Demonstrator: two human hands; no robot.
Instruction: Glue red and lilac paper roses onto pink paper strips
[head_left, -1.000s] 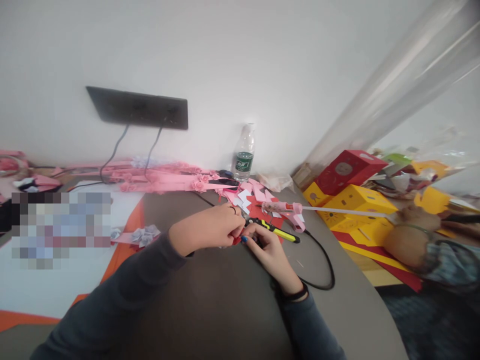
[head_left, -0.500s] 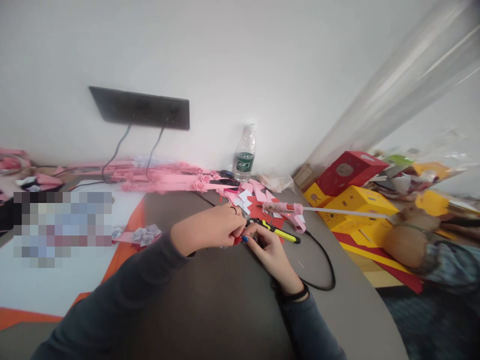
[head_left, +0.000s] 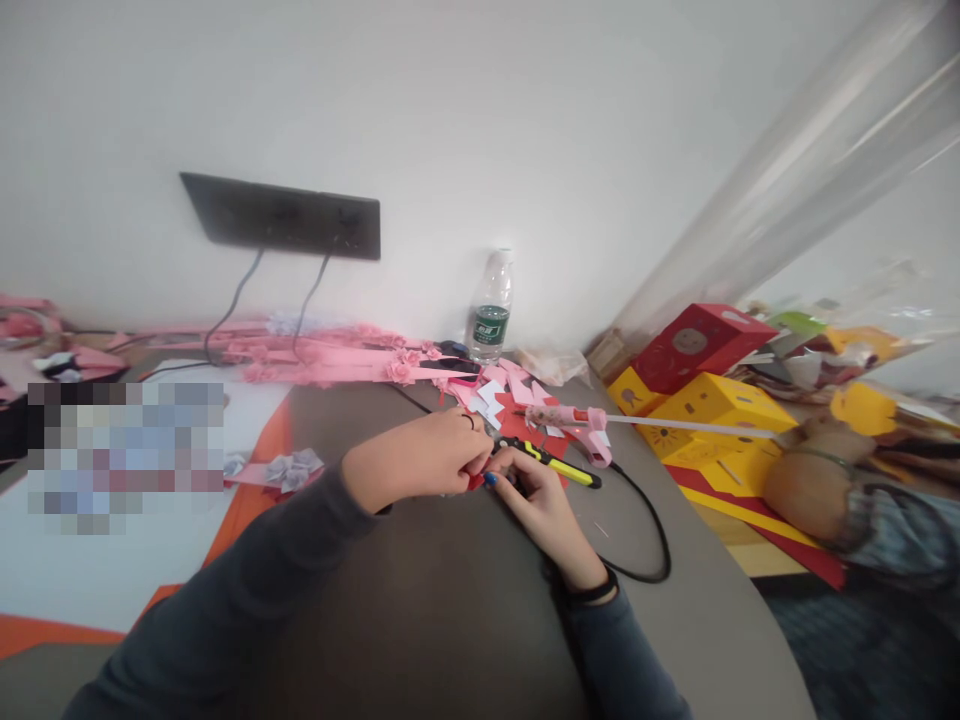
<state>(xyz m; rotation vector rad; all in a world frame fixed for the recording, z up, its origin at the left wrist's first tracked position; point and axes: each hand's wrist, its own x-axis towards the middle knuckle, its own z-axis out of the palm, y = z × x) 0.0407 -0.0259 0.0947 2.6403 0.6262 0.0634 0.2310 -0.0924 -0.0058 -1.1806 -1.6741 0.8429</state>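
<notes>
Both hands meet over the grey table (head_left: 465, 590), around a small red paper piece (head_left: 476, 481) that is mostly covered by fingers. My left hand (head_left: 427, 455) is curled closed at the red piece, its back turned to me. My right hand (head_left: 536, 500) pinches at the same piece from the right, thumb with a blue nail against it. Right behind my right hand lies a yellow and black utility knife (head_left: 562, 466). A pink glue gun (head_left: 574, 418) with a long glue stick (head_left: 690, 427) in its back rests beyond the knife.
White and pink paper scraps (head_left: 517, 385) lie beyond my hands, near a water bottle (head_left: 491, 310). Pink paper flowers (head_left: 405, 365) line the wall. A black cord (head_left: 664, 540) loops at right. Another person's arm (head_left: 814, 475) is beside yellow boxes (head_left: 720, 410).
Almost nothing differs. My hands stay together at the red paper piece, and the view has shifted only very slightly.
</notes>
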